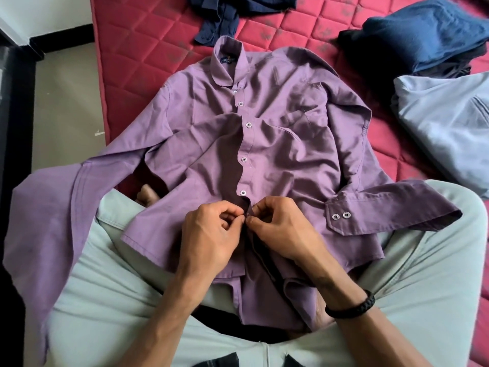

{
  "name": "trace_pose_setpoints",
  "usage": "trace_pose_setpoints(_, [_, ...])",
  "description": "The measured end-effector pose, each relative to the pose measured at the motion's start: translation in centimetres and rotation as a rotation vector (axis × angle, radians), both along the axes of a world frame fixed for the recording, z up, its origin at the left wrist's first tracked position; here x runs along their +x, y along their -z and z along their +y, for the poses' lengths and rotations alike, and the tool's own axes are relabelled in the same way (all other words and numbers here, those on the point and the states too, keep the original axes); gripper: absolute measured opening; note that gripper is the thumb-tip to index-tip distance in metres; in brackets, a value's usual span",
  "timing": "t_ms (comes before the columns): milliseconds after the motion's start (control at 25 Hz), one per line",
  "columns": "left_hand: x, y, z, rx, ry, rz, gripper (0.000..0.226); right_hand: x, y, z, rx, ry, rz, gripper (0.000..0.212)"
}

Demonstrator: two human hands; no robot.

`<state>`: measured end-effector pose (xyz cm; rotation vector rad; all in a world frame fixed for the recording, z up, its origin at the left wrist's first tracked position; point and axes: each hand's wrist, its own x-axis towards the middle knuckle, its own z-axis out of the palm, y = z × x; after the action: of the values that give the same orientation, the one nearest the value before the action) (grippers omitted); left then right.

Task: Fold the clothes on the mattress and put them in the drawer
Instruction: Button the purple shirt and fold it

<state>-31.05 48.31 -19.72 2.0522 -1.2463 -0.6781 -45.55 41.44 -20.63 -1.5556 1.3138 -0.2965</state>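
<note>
Both sets of fingers are curled and pinching the purple shirt (264,144) at its front placket, low down, just below the lowest fastened button. The left hand (209,231) nips the edge from one side, its fingertips (239,219) almost meeting the thumb (251,221) of the right hand (280,229), which nips the opposite edge; the two hands touch or nearly touch over the seam. A black braided wristband (352,308) circles the right wrist.

The shirt lies face up, collar pointing away from the person, its hem draped over the lap of crossed legs in pale grey-green trousers (119,300). One sleeve spills over the left knee toward the mattress edge; the other is folded across the right knee, its cuff (341,215) showing two buttons.

Beneath is a red quilted mattress (143,56). Beyond the collar lies a crumpled navy shirt (225,14). To the right sit a folded dark blue garment (423,35) and, nearer, a light blue garment (447,123), both apart from the purple shirt. The floor (66,102) shows at left.
</note>
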Motion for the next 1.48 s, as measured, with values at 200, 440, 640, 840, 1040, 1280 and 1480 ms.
trace_pose_setpoints(200, [0.4, 0.4, -0.3, 0.044, -0.047, 0.134, 0.014, 0.0, 0.1, 0.0, -0.025, 0.042, -0.024, 0.009])
trace_pose_setpoints(440, [0.5, 0.6, -0.4, 0.062, -0.060, 0.174, 0.015, 0.1, 0.0, 0.2, -0.078, 0.055, 0.043, 0.008])
trace_pose_setpoints(640, [0.7, 0.6, -0.6, 0.065, -0.058, 0.250, 0.014, 0.2, 0.3, 0.3, -0.097, 0.048, 0.108, 0.003])
trace_pose_setpoints(840, [0.7, 0.6, -0.5, 0.071, -0.027, 0.234, 0.014, 0.1, 0.6, 0.1, -0.049, 0.031, 0.093, 0.002])
trace_pose_setpoints(1040, [0.7, 0.9, -0.8, 0.059, -0.079, 0.299, 0.014, -0.2, 0.0, -0.4, 0.126, 0.113, -0.069, 0.005])
trace_pose_setpoints(1280, [1.0, 1.0, -0.8, 0.063, -0.114, 0.445, 0.020, -0.4, -0.1, -0.5, 0.245, 0.141, -0.238, 0.005])
trace_pose_setpoints(1480, [1.1, 0.2, -0.8, 0.050, -0.097, 0.571, 0.002, 0.0, 0.2, 0.0, 0.042, 0.125, -0.132, 0.007])
